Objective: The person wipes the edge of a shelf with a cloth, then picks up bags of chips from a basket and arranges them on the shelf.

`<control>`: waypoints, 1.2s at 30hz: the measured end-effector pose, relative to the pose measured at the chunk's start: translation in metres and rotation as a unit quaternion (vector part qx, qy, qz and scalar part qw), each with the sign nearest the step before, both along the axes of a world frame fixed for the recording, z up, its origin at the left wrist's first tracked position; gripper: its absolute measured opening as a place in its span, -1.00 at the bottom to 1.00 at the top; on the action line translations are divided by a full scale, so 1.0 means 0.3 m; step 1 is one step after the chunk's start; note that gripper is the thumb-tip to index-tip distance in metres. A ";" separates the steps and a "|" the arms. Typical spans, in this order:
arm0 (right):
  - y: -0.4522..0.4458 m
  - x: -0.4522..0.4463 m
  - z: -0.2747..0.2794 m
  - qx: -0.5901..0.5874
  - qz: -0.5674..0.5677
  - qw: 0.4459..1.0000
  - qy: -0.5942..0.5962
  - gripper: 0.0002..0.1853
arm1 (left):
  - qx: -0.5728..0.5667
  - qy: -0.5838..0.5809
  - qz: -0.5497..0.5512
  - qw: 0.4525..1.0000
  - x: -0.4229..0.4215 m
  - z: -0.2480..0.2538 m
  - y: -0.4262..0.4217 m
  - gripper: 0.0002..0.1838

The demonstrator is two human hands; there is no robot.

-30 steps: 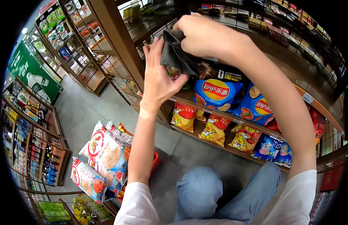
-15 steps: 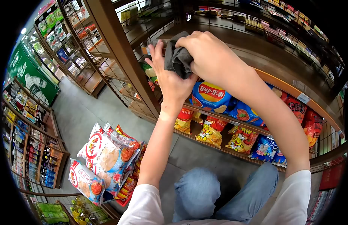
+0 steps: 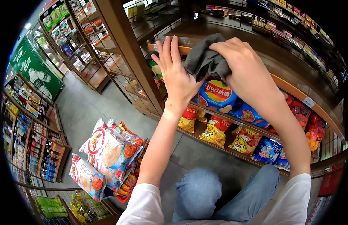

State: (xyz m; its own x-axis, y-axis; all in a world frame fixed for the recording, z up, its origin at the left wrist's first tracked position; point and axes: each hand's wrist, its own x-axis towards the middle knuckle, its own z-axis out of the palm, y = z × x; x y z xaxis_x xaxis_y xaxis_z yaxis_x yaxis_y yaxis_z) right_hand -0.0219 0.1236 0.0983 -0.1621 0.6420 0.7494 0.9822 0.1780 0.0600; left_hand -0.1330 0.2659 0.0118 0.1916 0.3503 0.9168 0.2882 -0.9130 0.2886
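While the right hand (image 3: 249, 69) gripped a dark grey cloth (image 3: 207, 58) above the snack shelves, its fingers were curled closed around one side of the bunched fabric, some of the fingertips hidden in its folds. The cloth hung crumpled between the two hands, just in front of the orange-brown edge (image 3: 284, 83) of an upper shelf. Beside it, the left hand (image 3: 180, 84) was raised and open, with its fingers stretched upward and apart, gripping nothing that could be seen; whether its thumb side touched the cloth could not be told.

Directly below the cloth stood a blue Lay's bag (image 3: 215, 98), partly covered by the right hand and forearm. Red snack bags (image 3: 301, 112) showed beyond that forearm, farther right on the same shelf. On the lower shelf were yellow-and-red bags (image 3: 213, 132) and, to their right, blue bags (image 3: 267, 149).

On the left, near the left forearm, white chip bags (image 3: 110, 150) were piled over a red container (image 3: 123, 198) on the grey floor (image 3: 95, 107). The person's denim-covered knees (image 3: 198, 193) were bent before the shelves.
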 end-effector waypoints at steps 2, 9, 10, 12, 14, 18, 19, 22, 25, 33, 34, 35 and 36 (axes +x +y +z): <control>-0.018 0.005 -0.003 -0.012 -0.011 1.000 -0.010 -0.54 | 0.005 0.012 0.013 1.000 -0.003 -0.006 0.013 0.00; -0.063 0.013 -0.033 -0.015 -0.039 0.996 -0.077 -0.40 | 0.017 0.064 -0.020 0.998 -0.045 0.011 0.011 0.01; -0.066 0.014 -0.034 -0.015 -0.041 0.996 -0.077 -0.40 | 0.011 0.125 0.002 0.992 -0.081 0.025 0.012 0.07; -0.068 0.013 -0.035 -0.018 -0.027 0.997 -0.077 -0.40 | -0.004 0.164 -0.028 0.986 -0.137 0.061 0.010 0.07; -0.074 0.005 -0.042 -0.027 -0.037 0.995 -0.087 -0.35 | -0.026 0.214 -0.049 0.975 -0.178 0.104 -0.002 -0.04; -0.101 -0.022 -0.036 -0.079 -0.047 0.992 -0.087 -0.15 | -0.019 0.140 -0.058 0.988 -0.154 0.100 0.035 -0.30; -0.106 -0.025 -0.035 -0.078 -0.047 0.992 -0.087 -0.15 | -0.017 0.140 -0.058 0.988 -0.140 0.096 0.020 -0.30; -0.109 -0.021 -0.040 -0.078 0.001 0.997 -0.018 -0.02 | 0.019 0.116 0.034 0.993 -0.101 0.090 -0.022 -0.27; -0.081 -0.028 -0.066 -0.040 -0.048 0.998 -0.019 -0.12 | 0.040 0.104 0.051 0.992 -0.076 0.075 -0.015 -0.14; -0.110 0.007 -0.086 0.045 -0.069 0.997 -0.014 -0.45 | 0.062 0.054 0.058 0.995 -0.032 0.059 -0.010 -0.07; -0.111 0.010 -0.092 0.044 -0.060 0.997 -0.002 -0.45 | 0.059 0.050 0.056 0.995 -0.032 0.057 -0.005 -0.10; -0.110 0.009 -0.098 0.043 -0.054 0.998 0.013 -0.42 | 0.056 0.048 0.052 0.996 -0.034 0.057 0.001 -0.13; -0.102 0.004 -0.101 0.046 -0.059 0.997 0.017 -0.43 | 0.061 0.045 0.047 0.996 -0.032 0.054 0.008 -0.18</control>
